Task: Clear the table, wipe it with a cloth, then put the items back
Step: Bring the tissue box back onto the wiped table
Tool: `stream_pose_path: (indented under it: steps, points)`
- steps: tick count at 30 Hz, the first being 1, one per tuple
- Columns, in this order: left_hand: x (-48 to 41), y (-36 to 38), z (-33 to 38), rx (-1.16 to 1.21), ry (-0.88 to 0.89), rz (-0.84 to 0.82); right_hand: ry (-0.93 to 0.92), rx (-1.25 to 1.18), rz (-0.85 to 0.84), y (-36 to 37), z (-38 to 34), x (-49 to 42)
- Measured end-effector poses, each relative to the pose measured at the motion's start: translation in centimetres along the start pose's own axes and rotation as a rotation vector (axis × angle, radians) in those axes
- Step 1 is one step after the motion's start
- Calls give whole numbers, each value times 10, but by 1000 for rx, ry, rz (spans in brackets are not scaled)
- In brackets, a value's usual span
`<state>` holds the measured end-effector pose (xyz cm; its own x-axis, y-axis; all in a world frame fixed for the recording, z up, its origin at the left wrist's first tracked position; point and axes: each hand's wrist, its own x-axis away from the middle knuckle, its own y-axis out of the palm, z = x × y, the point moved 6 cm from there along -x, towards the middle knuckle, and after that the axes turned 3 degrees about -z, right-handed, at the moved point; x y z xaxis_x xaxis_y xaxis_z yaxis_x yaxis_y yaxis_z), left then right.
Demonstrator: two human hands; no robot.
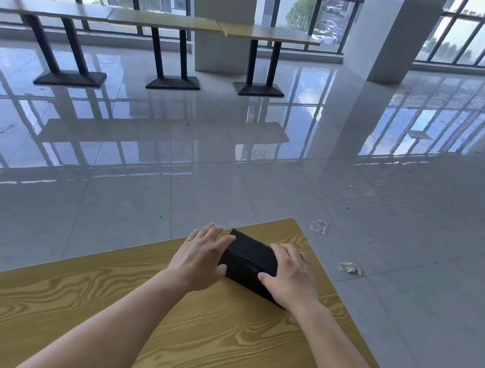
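A black rectangular box (250, 260) with an embossed top sits near the far right corner of the yellow wood-grain table (93, 303). My left hand (202, 253) presses against the box's left side, fingers spread along its edge. On the right side and top of the box rests my right hand (292, 273), its thumb hooked over the near face. Both hands clasp the box between them. No cloth is in view.
The table's far edge and right edge drop off to a glossy tiled floor. Two crumpled clear wrappers (318, 226) (349, 268) lie on the floor beside the corner. A row of tables (164, 21) stands by the windows, and a white pillar (390, 33) rises at the right.
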<state>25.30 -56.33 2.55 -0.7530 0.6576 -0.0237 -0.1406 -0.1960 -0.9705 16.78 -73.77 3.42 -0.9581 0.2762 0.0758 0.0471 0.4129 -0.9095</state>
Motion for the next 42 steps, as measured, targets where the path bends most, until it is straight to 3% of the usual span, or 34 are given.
stream_pose_path:
  steps: [20, 32, 42]
  points:
    - [155, -70, -57, -125, -222, 77, -263, 107, -55, 20, -134, 73]
    - [305, -113, -134, -99, -288, 117, -320, 124, -41, 53, -264, 152]
    - [437, -139, -219, -104, -492, 143, -491, 112, -125, 115, -394, 197]
